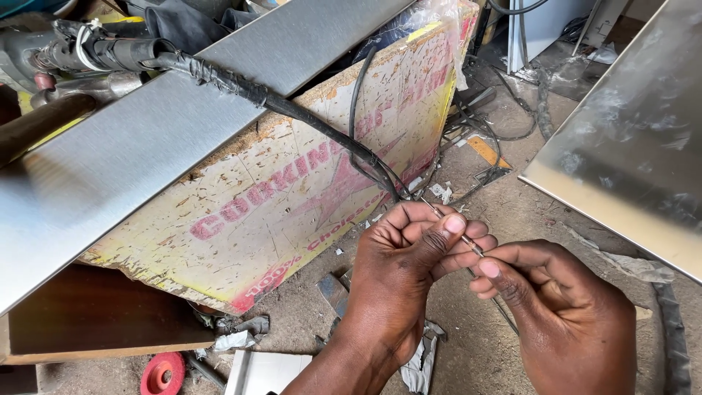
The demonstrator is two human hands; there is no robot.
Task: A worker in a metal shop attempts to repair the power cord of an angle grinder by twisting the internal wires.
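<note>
At the near edge, the person's left hand (pixel 406 274) and right hand (pixel 556 314) meet over a dusty concrete floor (pixel 504 219) strewn with scraps. Both pinch a thin metal rod (pixel 472 247): the left thumb and forefinger are closed on its upper part, the right thumb and forefinger closed on it just below, the other fingers loosely curled. The rod sits between the hands, its long axis running from about ten o'clock, near the left fingertips, down toward four o'clock, where its lower end passes behind the right hand.

At seven o'clock from the hands lies a red grinding disc (pixel 162 373) beside crumpled foil scraps (pixel 238 336). Farther out, at ten o'clock, a worn yellow printed board (pixel 292 190) leans on edge, with a brushed steel sheet (pixel 131 153) resting across it. A taped black cable (pixel 292 110) runs over the board. At two o'clock, another steel sheet (pixel 636 146) slants above the floor.
</note>
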